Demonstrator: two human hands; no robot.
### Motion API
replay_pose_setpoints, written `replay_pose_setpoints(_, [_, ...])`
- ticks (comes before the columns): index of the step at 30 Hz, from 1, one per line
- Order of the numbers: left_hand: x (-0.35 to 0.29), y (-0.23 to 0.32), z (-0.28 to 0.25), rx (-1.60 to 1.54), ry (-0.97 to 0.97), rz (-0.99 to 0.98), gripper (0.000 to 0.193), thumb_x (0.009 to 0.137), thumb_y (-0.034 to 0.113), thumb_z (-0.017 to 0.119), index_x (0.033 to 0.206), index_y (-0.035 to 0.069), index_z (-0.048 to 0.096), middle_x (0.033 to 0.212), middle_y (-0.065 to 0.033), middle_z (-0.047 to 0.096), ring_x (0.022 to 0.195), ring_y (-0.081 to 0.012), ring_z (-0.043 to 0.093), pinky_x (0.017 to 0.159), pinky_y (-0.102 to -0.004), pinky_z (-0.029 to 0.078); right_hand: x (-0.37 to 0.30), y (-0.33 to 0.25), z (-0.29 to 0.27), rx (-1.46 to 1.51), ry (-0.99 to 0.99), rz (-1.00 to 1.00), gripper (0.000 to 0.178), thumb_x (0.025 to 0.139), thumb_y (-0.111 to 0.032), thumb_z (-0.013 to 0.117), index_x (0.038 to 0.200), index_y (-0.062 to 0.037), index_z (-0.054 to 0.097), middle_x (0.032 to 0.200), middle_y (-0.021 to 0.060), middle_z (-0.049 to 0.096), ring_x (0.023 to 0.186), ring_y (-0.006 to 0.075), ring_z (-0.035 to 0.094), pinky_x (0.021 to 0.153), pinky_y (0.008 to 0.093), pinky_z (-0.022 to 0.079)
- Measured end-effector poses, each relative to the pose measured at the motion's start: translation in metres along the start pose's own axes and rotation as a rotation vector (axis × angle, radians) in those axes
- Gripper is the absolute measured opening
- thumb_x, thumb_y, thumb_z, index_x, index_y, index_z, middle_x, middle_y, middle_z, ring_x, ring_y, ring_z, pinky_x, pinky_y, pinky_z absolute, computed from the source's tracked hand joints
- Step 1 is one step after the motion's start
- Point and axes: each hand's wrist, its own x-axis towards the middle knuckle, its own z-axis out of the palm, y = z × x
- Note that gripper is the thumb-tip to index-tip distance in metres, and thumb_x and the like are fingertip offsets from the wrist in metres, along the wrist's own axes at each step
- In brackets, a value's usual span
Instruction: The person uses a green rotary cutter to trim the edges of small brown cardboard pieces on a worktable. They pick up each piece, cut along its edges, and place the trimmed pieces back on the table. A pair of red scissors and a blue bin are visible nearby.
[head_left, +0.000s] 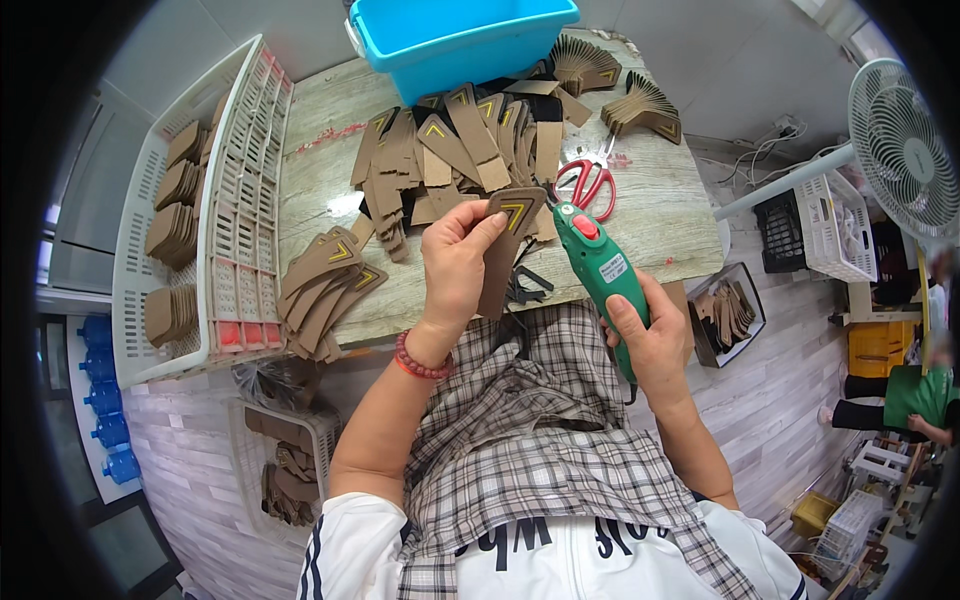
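Observation:
My left hand (458, 262) pinches a brown strap-shaped fabric piece (508, 232) with a yellow V mark, held up over the table's near edge. Wrapped round a green handheld electric tool (603, 262) with a red switch is my right hand (650, 335). The tool's tip points up and left, close to the piece's right edge; whether they touch I cannot tell. Beyond the tip lie red-handled scissors (597, 183). A heap of similar brown pieces (440, 150) covers the middle of the table, and a smaller pile (325, 285) lies left of my left hand.
A blue tub (465, 45) stands at the back of the table (330, 100). Fanned stacks (640, 108) lie at the back right. To the left is a white crate (215, 200) of sorted pieces. On the right are a fan (905, 150) and a floor box (725, 315).

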Motion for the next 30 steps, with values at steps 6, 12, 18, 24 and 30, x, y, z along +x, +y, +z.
replay_pose_setpoints(6, [0.005, 0.019, -0.009, 0.171, -0.054, -0.001, 0.013, 0.091, 0.007, 0.06, 0.098, -0.002, 0.066, 0.082, 0.0007, 0.065, 0.07, -0.0033, 0.056, 0.062, -0.0184, 0.046, 0.0, 0.0, -0.002, 0.002, -0.011, 0.012, 0.045, 0.089, -0.027, 0.068, 0.123, 0.0005, 0.057, 0.078, -0.0002, 0.058, 0.06, 0.0042, 0.05, 0.053, 0.0196, 0.043])
replay_pose_setpoints(12, [0.016, 0.037, -0.02, 0.344, -0.155, 0.022, 0.014, 0.087, 0.005, 0.06, 0.094, -0.005, 0.067, 0.08, -0.0009, 0.065, 0.07, -0.0049, 0.055, 0.064, -0.0214, 0.046, 0.0, -0.002, -0.004, -0.015, -0.033, -0.005, 0.044, 0.089, -0.026, 0.068, 0.122, 0.0006, 0.057, 0.077, -0.0009, 0.057, 0.059, 0.0042, 0.049, 0.053, 0.02, 0.042])
replay_pose_setpoints(18, [0.026, 0.05, -0.037, 0.53, -0.274, 0.07, 0.013, 0.088, 0.003, 0.061, 0.098, -0.004, 0.067, 0.082, -0.0009, 0.065, 0.07, -0.0042, 0.057, 0.062, -0.0196, 0.047, 0.001, -0.004, -0.002, -0.026, -0.08, 0.007, 0.043, 0.089, -0.026, 0.069, 0.121, 0.0008, 0.058, 0.079, -0.0008, 0.057, 0.063, 0.0033, 0.049, 0.056, 0.0193, 0.041])
replay_pose_setpoints(24, [0.019, 0.074, -0.064, 0.645, -0.268, 0.003, 0.014, 0.088, 0.002, 0.061, 0.098, -0.005, 0.067, 0.086, -0.0008, 0.066, 0.078, -0.0053, 0.056, 0.071, -0.0206, 0.046, -0.002, 0.006, 0.011, -0.078, -0.165, 0.008, 0.044, 0.087, -0.027, 0.071, 0.119, -0.0002, 0.059, 0.091, 0.0065, 0.066, 0.079, 0.0106, 0.059, 0.072, 0.0262, 0.048])
replay_pose_setpoints(30, [0.019, 0.075, -0.075, 0.645, -0.22, -0.042, 0.015, 0.088, 0.004, 0.062, 0.098, -0.005, 0.068, 0.084, -0.0008, 0.066, 0.077, -0.0048, 0.056, 0.069, -0.0203, 0.045, -0.002, 0.002, 0.023, -0.077, -0.199, 0.03, 0.044, 0.087, -0.027, 0.071, 0.119, 0.0, 0.059, 0.092, 0.01, 0.067, 0.08, 0.013, 0.061, 0.073, 0.0281, 0.049])
